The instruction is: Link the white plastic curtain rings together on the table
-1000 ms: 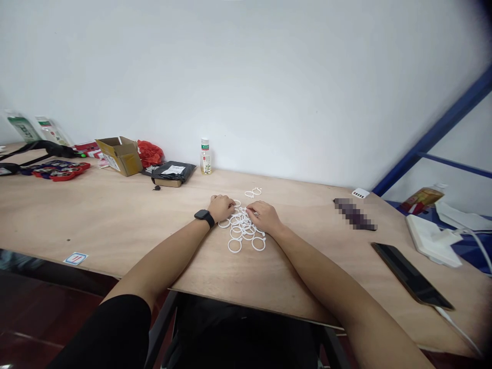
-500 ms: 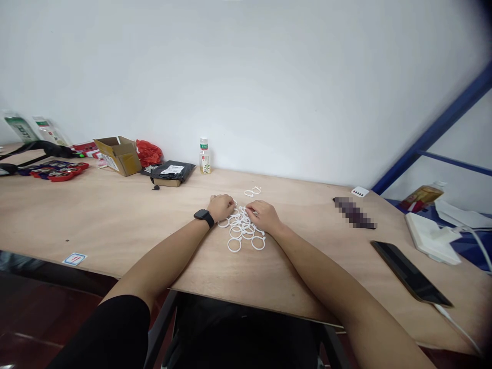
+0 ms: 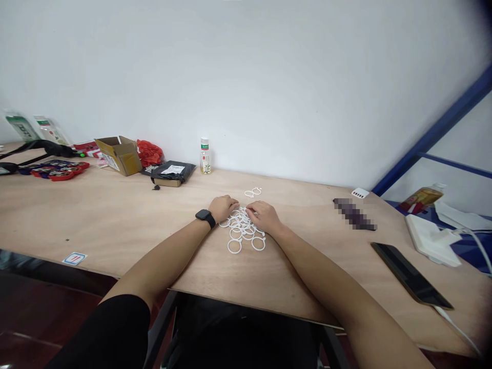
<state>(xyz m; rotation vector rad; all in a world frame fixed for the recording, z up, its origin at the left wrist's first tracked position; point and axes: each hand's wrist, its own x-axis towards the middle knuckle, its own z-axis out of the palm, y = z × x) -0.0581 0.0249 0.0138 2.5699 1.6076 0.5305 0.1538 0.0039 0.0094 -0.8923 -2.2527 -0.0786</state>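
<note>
Reaching over the wooden tabletop [image 3: 115, 215] across mid-frame; flanking a cluster of white rings [image 3: 243, 229] just below centre; curling the right hand [image 3: 263, 214] and left hand [image 3: 223, 207], fingers together, impossible to tell if pinching any; facing two outlying rings [image 3: 252, 193] near centre.

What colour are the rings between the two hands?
The rings are white; the head view shows it best.
</note>
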